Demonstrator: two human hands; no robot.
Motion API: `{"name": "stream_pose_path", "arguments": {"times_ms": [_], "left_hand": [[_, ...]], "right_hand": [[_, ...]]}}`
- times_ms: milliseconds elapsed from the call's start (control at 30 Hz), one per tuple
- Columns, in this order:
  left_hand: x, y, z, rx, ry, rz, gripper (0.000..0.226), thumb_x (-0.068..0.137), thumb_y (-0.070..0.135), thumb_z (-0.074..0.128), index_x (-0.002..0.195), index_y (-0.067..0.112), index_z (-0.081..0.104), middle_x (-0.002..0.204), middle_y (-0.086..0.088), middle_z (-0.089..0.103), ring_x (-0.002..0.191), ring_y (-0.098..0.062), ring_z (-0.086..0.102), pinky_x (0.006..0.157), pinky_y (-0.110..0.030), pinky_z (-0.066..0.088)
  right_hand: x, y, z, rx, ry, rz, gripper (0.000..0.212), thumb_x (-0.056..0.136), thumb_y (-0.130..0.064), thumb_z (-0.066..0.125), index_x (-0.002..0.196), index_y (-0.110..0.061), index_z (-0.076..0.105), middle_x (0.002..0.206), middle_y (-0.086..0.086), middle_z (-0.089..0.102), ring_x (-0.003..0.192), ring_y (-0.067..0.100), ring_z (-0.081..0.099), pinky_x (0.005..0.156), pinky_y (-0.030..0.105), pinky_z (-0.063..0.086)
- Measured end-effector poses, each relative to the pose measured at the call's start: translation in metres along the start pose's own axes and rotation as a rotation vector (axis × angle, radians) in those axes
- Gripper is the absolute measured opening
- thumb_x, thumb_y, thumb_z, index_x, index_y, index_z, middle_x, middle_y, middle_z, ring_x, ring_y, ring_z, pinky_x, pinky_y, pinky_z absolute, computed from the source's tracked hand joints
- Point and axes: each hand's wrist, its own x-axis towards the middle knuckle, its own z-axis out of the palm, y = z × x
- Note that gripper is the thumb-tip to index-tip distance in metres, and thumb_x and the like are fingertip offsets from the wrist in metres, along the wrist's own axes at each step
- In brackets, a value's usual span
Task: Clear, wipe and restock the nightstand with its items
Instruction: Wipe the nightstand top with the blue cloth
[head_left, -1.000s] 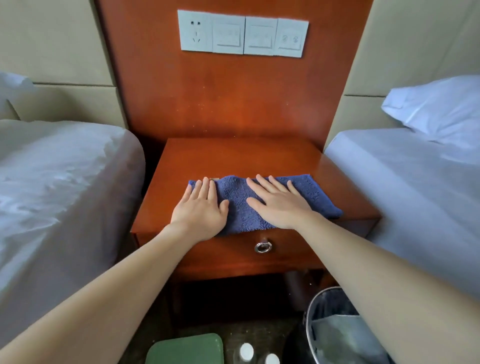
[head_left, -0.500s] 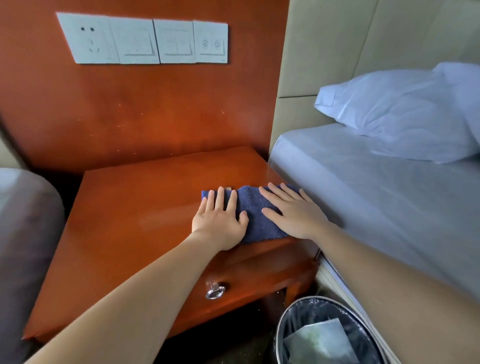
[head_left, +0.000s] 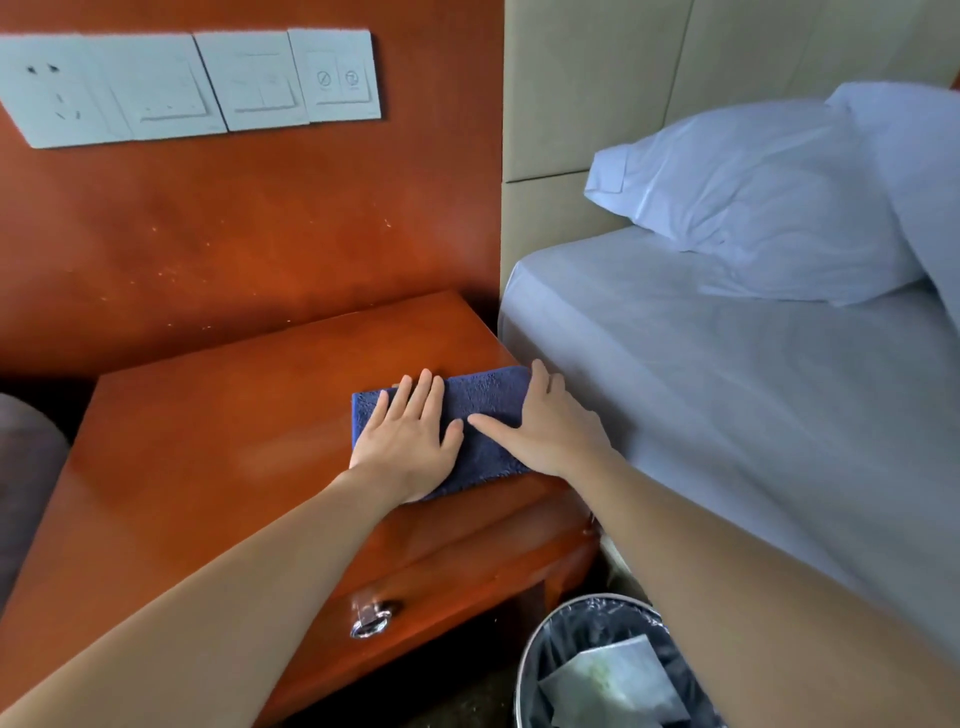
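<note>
The left hand (head_left: 410, 447) and right hand (head_left: 550, 431), fingers straight, are pressing the seemingly soft, limp cloth (head_left: 483, 400) at three o'clock on the nightstand (head_left: 208, 441).

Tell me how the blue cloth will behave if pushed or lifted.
The blue cloth looks fluffy and soft, so it would likely droop limp when lifted. Under the flat left hand and right hand, it probably slides over the glossy nightstand, perhaps bunching at its edges.
</note>
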Motion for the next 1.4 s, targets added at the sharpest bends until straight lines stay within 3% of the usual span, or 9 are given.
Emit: {"name": "stream_pose_path", "arguments": {"times_ms": [133,400,600,767,900,1067,1133,1233,1400], "left_hand": [[0.009,0.001,0.001,0.033,-0.019,0.002,0.064,0.102,0.048,0.012,0.156,0.019,-0.008,0.163,0.004,-0.013,0.150,-0.015,-0.014,0.122,-0.040,-0.007],[0.040,-0.007,0.001,0.051,-0.031,0.024,0.064,0.101,0.049,0.013,0.156,0.024,-0.009,0.162,0.008,-0.014,0.149,-0.011,-0.015,0.122,-0.039,-0.007],[0.072,-0.018,-0.003,0.046,-0.030,0.014,0.063,0.101,0.048,0.014,0.155,0.026,-0.010,0.162,0.010,-0.013,0.148,-0.009,-0.015,0.122,-0.039,-0.008],[0.101,-0.029,-0.005,0.060,-0.026,0.006,0.062,0.101,0.047,0.014,0.155,0.027,-0.009,0.162,0.012,-0.012,0.148,-0.008,-0.014,0.121,-0.040,-0.009],[0.115,-0.033,-0.005,0.066,-0.023,-0.006,0.062,0.101,0.047,0.013,0.155,0.028,-0.009,0.162,0.012,-0.013,0.148,-0.007,-0.015,0.122,-0.039,-0.009],[0.130,-0.032,-0.005,0.063,-0.016,-0.042,0.062,0.100,0.047,0.013,0.155,0.029,-0.009,0.161,0.015,-0.014,0.147,-0.004,-0.016,0.122,-0.038,-0.008],[0.137,-0.032,-0.005,0.062,-0.013,-0.061,0.062,0.099,0.048,0.013,0.155,0.030,-0.009,0.161,0.015,-0.014,0.147,-0.003,-0.016,0.122,-0.038,-0.008],[0.147,-0.033,-0.005,0.056,-0.002,-0.110,0.063,0.099,0.049,0.013,0.155,0.030,-0.008,0.161,0.015,-0.012,0.147,-0.002,-0.015,0.122,-0.038,-0.007],[0.162,-0.036,-0.003,0.052,0.014,-0.172,0.065,0.098,0.052,0.013,0.155,0.030,-0.008,0.161,0.015,-0.012,0.146,-0.002,-0.015,0.122,-0.038,-0.007]], "right_hand": [[0.011,0.008,-0.004,0.131,-0.074,0.119,0.102,0.070,-0.085,0.052,0.135,-0.008,0.038,0.134,0.007,0.054,0.120,0.029,0.055,0.090,0.039,0.046],[0.044,0.018,0.000,0.347,-0.201,0.127,0.096,0.074,-0.080,0.055,0.137,-0.008,0.042,0.133,0.009,0.054,0.118,0.030,0.055,0.091,0.040,0.047],[0.089,0.019,0.011,0.544,-0.293,0.097,0.069,0.074,-0.076,0.059,0.105,-0.013,0.059,0.098,0.002,0.061,0.089,0.021,0.061,0.071,0.031,0.045],[0.126,0.017,0.019,0.697,-0.403,0.076,0.070,0.082,-0.069,0.058,0.125,-0.014,0.055,0.111,0.001,0.060,0.096,0.020,0.059,0.084,0.033,0.046],[0.152,0.023,0.029,0.970,-0.539,0.094,0.064,0.082,-0.056,0.068,0.131,-0.017,0.057,0.118,0.003,0.067,0.102,0.021,0.066,0.100,0.039,0.047],[0.175,0.025,0.044,1.289,-0.591,-0.020,0.052,0.090,-0.021,0.065,0.139,-0.024,0.047,0.123,0.008,0.066,0.109,0.024,0.066,0.103,0.039,0.047],[0.183,0.025,0.048,1.371,-0.591,-0.052,0.051,0.093,-0.014,0.061,0.140,-0.027,0.045,0.123,0.009,0.065,0.108,0.025,0.066,0.096,0.034,0.051],[0.197,0.023,0.054,1.462,-0.625,-0.053,0.050,0.093,-0.014,0.058,0.139,-0.029,0.045,0.118,0.009,0.066,0.099,0.022,0.069,0.082,0.028,0.055],[0.231,0.013,0.077,1.534,-0.692,0.012,0.089,0.069,-0.033,0.071,0.149,-0.031,0.032,0.130,0.013,0.060,0.110,0.028,0.066,0.100,0.042,0.050]]}}
